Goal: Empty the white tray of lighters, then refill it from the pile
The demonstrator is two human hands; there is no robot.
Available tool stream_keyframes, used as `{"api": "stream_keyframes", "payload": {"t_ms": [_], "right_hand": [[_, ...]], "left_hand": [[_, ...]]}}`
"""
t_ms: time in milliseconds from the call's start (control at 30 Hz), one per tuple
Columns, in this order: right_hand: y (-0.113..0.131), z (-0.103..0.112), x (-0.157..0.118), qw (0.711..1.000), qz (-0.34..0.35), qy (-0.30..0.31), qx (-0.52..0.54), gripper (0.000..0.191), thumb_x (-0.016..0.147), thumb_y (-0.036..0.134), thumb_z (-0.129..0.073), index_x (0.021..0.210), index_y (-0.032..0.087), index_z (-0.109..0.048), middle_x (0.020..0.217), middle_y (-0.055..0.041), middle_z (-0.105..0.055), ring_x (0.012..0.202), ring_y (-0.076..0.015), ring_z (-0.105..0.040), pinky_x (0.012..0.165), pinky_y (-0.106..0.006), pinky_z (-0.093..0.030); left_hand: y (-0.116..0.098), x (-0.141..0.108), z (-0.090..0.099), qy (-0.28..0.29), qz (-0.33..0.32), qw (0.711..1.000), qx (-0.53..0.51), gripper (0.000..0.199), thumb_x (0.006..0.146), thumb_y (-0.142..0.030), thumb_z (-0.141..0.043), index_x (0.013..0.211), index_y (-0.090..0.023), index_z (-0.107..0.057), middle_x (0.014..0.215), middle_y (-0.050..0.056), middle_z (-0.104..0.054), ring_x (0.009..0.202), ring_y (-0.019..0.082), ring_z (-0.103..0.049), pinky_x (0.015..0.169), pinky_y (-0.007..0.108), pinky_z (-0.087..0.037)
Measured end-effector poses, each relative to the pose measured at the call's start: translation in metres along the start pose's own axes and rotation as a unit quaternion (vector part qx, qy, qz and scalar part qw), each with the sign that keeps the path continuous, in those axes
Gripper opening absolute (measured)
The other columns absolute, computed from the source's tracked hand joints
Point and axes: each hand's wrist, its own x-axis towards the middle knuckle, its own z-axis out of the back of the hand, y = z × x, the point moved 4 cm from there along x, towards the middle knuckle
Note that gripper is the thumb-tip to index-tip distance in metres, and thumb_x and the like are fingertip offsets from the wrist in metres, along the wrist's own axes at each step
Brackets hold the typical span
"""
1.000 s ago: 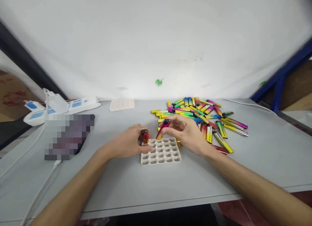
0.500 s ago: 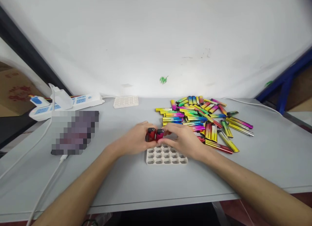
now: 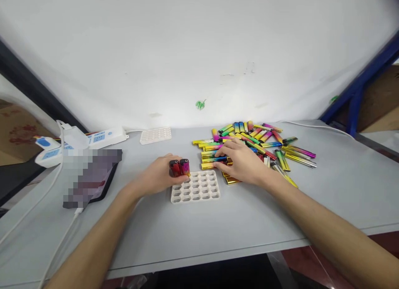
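Observation:
My left hand (image 3: pixel 157 174) holds two lighters upright side by side, a red one (image 3: pixel 175 168) and a magenta one (image 3: pixel 185 167), at the upper left corner of a white tray (image 3: pixel 195 192) with rows of oval holes. My right hand (image 3: pixel 241 161) reaches into a pile of shiny multicoloured lighters (image 3: pixel 282 160). Its thumb and index finger are around the end of a blue lighter (image 3: pixel 218 159) lying at the pile's left side.
A second white tray (image 3: pixel 156 135) lies by the wall. On the left are a white power strip (image 3: pixel 109 136) with plugs and a phone (image 3: pixel 109 179) on a white cable. Another cable (image 3: pixel 311 126) runs along the back right.
My right hand has left the magenta lighter and moved right onto the pile. Both lighters now stay in my left hand. The view has shifted slightly.

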Motion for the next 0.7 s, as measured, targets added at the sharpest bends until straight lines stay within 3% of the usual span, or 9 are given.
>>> {"api": "stream_keyframes", "payload": {"t_ms": [367, 567, 700], "right_hand": [[0.011, -0.01, -0.001, 0.998, 0.015, 0.062, -0.022, 0.014, 0.093, 0.027, -0.061, 0.098, 0.02, -0.073, 0.099, -0.0089, -0.069, 0.096, -0.0258, -0.053, 0.085, -0.039, -0.04], [0.014, -0.012, -0.001, 0.997, 0.0, 0.063, -0.05, 0.017, 0.087, 0.02, -0.06, 0.1, 0.018, -0.072, 0.102, -0.0107, -0.071, 0.097, -0.0271, -0.055, 0.087, -0.041, -0.038], [0.014, -0.011, 0.0, 0.999, -0.015, 0.033, -0.007, 0.021, 0.084, 0.015, -0.059, 0.101, 0.016, -0.07, 0.097, -0.0106, -0.071, 0.098, -0.028, -0.055, 0.088, -0.043, -0.04]], "left_hand": [[-0.002, 0.0, -0.003, 0.016, 0.025, 0.998, -0.058, 0.033, 0.078, -0.055, -0.069, 0.085, -0.023, -0.065, 0.089, 0.001, -0.067, 0.075, 0.019, -0.063, 0.067, 0.03, -0.05], [-0.001, 0.001, -0.004, 0.017, 0.026, 0.998, -0.056, 0.033, 0.079, -0.056, -0.069, 0.084, -0.024, -0.066, 0.088, 0.0, -0.067, 0.076, 0.019, -0.063, 0.067, 0.03, -0.05], [0.0, 0.002, -0.003, 0.016, 0.033, 0.998, -0.053, 0.033, 0.079, -0.056, -0.07, 0.084, -0.024, -0.066, 0.09, 0.0, -0.066, 0.076, 0.019, -0.063, 0.068, 0.031, -0.049]]}}
